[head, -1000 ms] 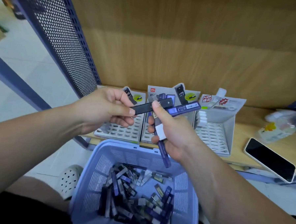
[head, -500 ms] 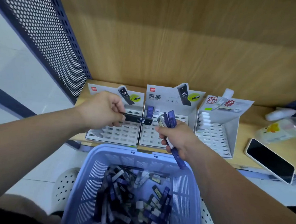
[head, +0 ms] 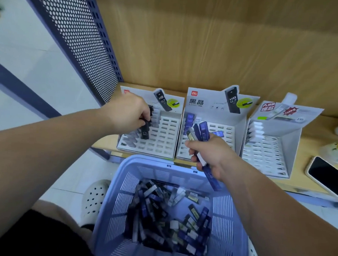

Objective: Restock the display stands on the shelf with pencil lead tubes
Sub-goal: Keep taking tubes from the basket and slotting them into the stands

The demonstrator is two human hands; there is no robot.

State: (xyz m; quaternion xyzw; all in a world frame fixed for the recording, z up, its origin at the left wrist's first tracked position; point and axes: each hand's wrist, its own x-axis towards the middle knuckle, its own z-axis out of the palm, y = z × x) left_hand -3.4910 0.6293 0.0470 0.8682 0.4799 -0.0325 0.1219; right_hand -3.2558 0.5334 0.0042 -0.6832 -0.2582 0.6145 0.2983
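My left grip (head: pixel 125 114) pinching black lead tube (head: pixel 145 130) over left stand (head: pixel 164 141), shelf's (head: pixel 314 139) left end. My right grip (head: pixel 210 152) clutching blue tubes (head: pixel 203 129) before middle stand (head: pixel 214 104), above basket's (head: pixel 152 162) far rim.

Black-screened smartphone in pale case (head: pixel 328 178) lies flat, far right. Blue-framed perforated metal panel (head: pixel 79 35) stands left. White perforated foam clog (head: pixel 94 199) on pale tiled floor (head: pixel 21 61).

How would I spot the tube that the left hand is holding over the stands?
Three white stands sit on the wooden shelf; look at the leftmost stand. The left hand grips a black tube over its slots. It is black with white lettering, unlike the blue tubes in the right hand.
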